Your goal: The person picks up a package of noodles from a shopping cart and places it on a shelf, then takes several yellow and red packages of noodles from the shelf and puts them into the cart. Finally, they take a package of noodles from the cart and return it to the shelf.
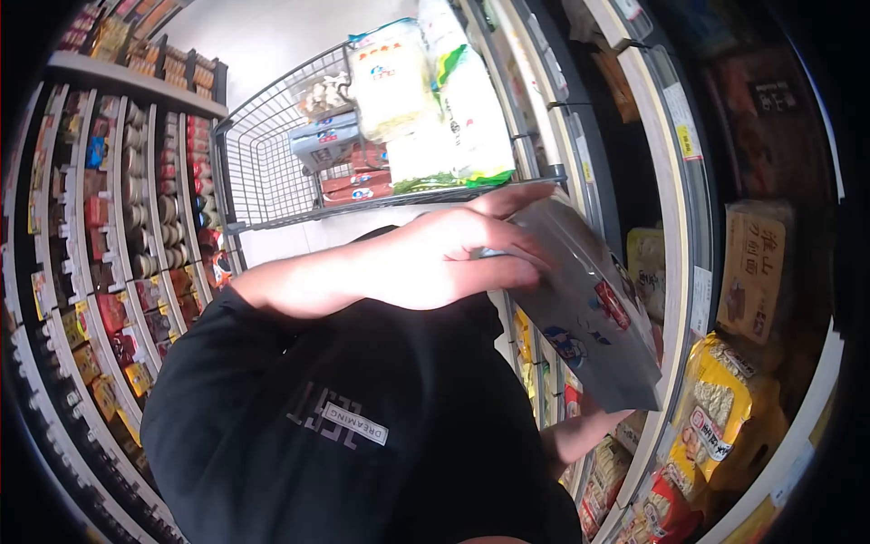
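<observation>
A shiny grey package [589, 308] with red and blue prints is tilted in front of my chest, beside the shelf. My left hand [507, 240] reaches across my body and is closed on its upper end, with the thumb and fingers bent over the edge. My right hand [589, 437] is at the lower end of the package. Its fingers are hidden behind the package, so their grip does not show.
A wire shopping cart [272, 213] stands ahead, holding white and green bags [453, 118], a grey-blue pack [323, 140] and red packs [358, 188]. Shelves on the right hold yellow noodle packs [716, 408] and a brown package [754, 272]. Stocked shelving [118, 227] lines the left.
</observation>
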Demonstrator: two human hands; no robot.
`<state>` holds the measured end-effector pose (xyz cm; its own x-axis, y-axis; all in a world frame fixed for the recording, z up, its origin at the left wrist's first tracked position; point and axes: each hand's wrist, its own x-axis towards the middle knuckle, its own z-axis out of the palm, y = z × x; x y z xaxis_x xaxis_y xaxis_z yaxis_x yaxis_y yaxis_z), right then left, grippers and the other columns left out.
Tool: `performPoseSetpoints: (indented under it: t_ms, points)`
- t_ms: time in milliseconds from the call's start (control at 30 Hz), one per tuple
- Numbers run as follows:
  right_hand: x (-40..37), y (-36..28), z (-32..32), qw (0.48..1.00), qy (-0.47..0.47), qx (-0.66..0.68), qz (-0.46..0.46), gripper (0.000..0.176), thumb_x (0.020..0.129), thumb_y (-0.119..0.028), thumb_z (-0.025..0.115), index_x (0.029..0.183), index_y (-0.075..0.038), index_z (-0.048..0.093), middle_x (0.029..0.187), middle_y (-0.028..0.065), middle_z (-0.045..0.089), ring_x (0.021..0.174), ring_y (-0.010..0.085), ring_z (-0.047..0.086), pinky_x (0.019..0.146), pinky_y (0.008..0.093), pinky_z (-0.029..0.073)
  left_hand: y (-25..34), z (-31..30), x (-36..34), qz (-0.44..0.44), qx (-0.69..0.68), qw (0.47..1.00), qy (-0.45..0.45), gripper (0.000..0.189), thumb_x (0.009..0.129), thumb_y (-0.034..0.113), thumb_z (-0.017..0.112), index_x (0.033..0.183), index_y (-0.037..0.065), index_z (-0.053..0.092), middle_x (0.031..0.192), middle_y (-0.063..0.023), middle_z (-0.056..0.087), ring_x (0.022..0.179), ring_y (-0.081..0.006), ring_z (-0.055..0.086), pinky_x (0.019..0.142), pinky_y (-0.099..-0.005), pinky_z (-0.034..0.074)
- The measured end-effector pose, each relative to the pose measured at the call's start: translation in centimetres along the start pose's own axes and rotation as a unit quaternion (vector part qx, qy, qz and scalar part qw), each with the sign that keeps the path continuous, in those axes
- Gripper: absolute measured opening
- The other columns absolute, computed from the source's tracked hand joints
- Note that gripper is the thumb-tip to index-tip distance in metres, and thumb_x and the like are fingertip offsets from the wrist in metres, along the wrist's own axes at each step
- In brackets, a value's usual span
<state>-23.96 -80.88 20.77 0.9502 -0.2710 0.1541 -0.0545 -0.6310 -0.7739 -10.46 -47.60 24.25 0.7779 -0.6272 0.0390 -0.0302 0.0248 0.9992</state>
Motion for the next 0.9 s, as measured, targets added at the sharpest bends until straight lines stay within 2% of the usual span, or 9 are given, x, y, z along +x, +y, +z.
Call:
performPoseSetpoints:
  t_ms: [33, 100, 233, 333, 433, 567, 667, 767, 900]
  points:
    - [0.3, -1.5, 0.2, 1.0, -0.015, 0.022, -0.006, 0.07, 0.091, -0.027, 0.076, 0.145, 0.007, 0.048, 0.128, 0.0161, 0.059, 0.117, 0.0269, 0.063, 0.099, 0.0384, 0.054, 0.2, -0.4, -1.2, -0.014, -0.018, 1.0, 0.014, 0.02, 0.097, 0.006, 0.066, 0.113, 0.002, 0.077, 0.161, -0.029, 0.039, 0.157, -0.0377, 0.025, 0.122, -0.0472, 0.03]
    - [1.2, -4.8, 2.6, 0.974, -0.013, 0.216, 0.066, 0.068, 0.09, -0.028, 0.078, 0.142, 0.007, 0.052, 0.124, 0.0162, 0.06, 0.114, 0.0279, 0.064, 0.097, 0.0392, 0.054, 0.5, -1.9, -3.7, -0.034, -0.051, 0.997, 0.041, 0.021, 0.098, 0.008, 0.065, 0.113, 0.0, 0.077, 0.158, -0.0295, 0.042, 0.155, -0.0366, 0.03, 0.12, -0.0457, 0.032]
    - [2.0, -6.4, 6.7, 0.979, -0.137, 0.064, -0.138, 0.071, 0.081, -0.012, 0.085, 0.141, 0.008, 0.052, 0.132, 0.0187, 0.057, 0.117, 0.0282, 0.064, 0.101, 0.0392, 0.054, 1.0, -6.6, -9.1, -0.051, 0.023, 0.994, 0.094, 0.023, 0.1, 0.015, 0.065, 0.112, -0.003, 0.075, 0.155, -0.0293, 0.046, 0.146, -0.0348, 0.045, 0.117, -0.0459, 0.036]
    - [2.0, -11.4, 11.5, 0.973, -0.171, 0.04, -0.149, 0.079, 0.075, -0.024, 0.092, 0.139, 0.003, 0.055, 0.119, 0.0165, 0.065, 0.107, 0.0292, 0.066, 0.093, 0.0381, 0.053, 1.0, -9.7, -13.9, -0.035, -0.01, 0.983, 0.177, 0.033, 0.099, 0.028, 0.068, 0.109, -0.003, 0.075, 0.156, -0.0327, 0.044, 0.142, -0.043, 0.046, 0.116, -0.0523, 0.035]
    - [2.5, -14.9, 15.6, 0.948, -0.234, -0.016, -0.213, 0.082, 0.07, -0.025, 0.094, 0.14, -0.005, 0.057, 0.117, 0.0162, 0.064, 0.103, 0.0316, 0.068, 0.09, 0.0399, 0.055, 1.6, -13.0, -19.3, -0.012, -0.001, 0.973, 0.229, 0.033, 0.1, 0.03, 0.068, 0.11, -0.001, 0.076, 0.156, -0.032, 0.044, 0.144, -0.042, 0.045, 0.118, -0.0525, 0.033]
    - [3.4, -22.4, 21.9, 0.927, -0.35, -0.024, -0.136, 0.072, 0.073, -0.016, 0.092, 0.136, -0.002, 0.059, 0.115, 0.0156, 0.065, 0.109, 0.0319, 0.067, 0.094, 0.0392, 0.054, 1.4, -16.0, -26.1, -0.039, -0.035, 0.942, 0.332, 0.033, 0.101, 0.03, 0.067, 0.111, 0.0, 0.076, 0.156, -0.0293, 0.046, 0.143, -0.0402, 0.046, 0.117, -0.051, 0.034]
    - [3.1, -22.5, 28.7, 0.896, -0.4, 0.119, -0.153, 0.072, 0.073, -0.014, 0.092, 0.136, -0.003, 0.059, 0.119, 0.0139, 0.065, 0.11, 0.0326, 0.067, 0.094, 0.0391, 0.054, -0.2, -17.8, -30.2, -0.076, -0.062, 0.913, 0.397, 0.034, 0.103, 0.029, 0.066, 0.113, -0.001, 0.075, 0.159, -0.0254, 0.043, 0.143, -0.0357, 0.046, 0.117, -0.0485, 0.035]
    - [4.2, -21.5, 37.3, 0.841, -0.395, 0.152, -0.336, 0.076, 0.071, -0.011, 0.091, 0.139, -0.008, 0.056, 0.122, 0.0137, 0.065, 0.105, 0.0308, 0.069, 0.09, 0.0409, 0.058, -3.3, -19.1, -33.1, -0.115, -0.092, 0.877, 0.457, 0.032, 0.105, 0.026, 0.063, 0.118, -0.002, 0.074, 0.161, -0.0199, 0.041, 0.145, -0.0304, 0.044, 0.118, -0.0442, 0.037]
    - [3.5, -18.6, 46.8, 0.8, -0.529, 0.217, -0.185, 0.073, 0.075, -0.001, 0.084, 0.141, -0.003, 0.053, 0.125, 0.0119, 0.066, 0.11, 0.0212, 0.067, 0.093, 0.0351, 0.056, -9.4, -21.6, -35.1, -0.165, -0.086, 0.859, 0.476, 0.034, 0.106, 0.025, 0.061, 0.122, -0.003, 0.072, 0.164, -0.0141, 0.036, 0.145, -0.0271, 0.043, 0.117, -0.0396, 0.037]
